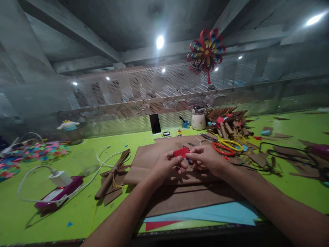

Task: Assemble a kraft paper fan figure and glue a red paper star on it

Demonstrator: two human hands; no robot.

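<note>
Over a stack of brown paper (149,156), my left hand (167,163) pinches a small folded-looking red piece of paper (181,152) between thumb and fingers. My right hand (203,156) closes its fingertips on the paper's right edge. A small dark blue thing (189,160) shows just beneath the right fingertips; its kind is partly hidden. Behind the right wrist lie scissors with orange handles (223,149) and scissors with yellow handles (235,144). Light blue paper sheets (205,213) and a red sheet (160,225) stick out under the brown stack near the front edge.
At left, a purple power strip (60,193) carries a white charger (60,179) beside a rolled brown paper piece (111,176). Colourful paper cutouts (43,152) lie farther left. A phone (155,123), a white jug (198,119) and a brown paper craft (227,120) stand at the back.
</note>
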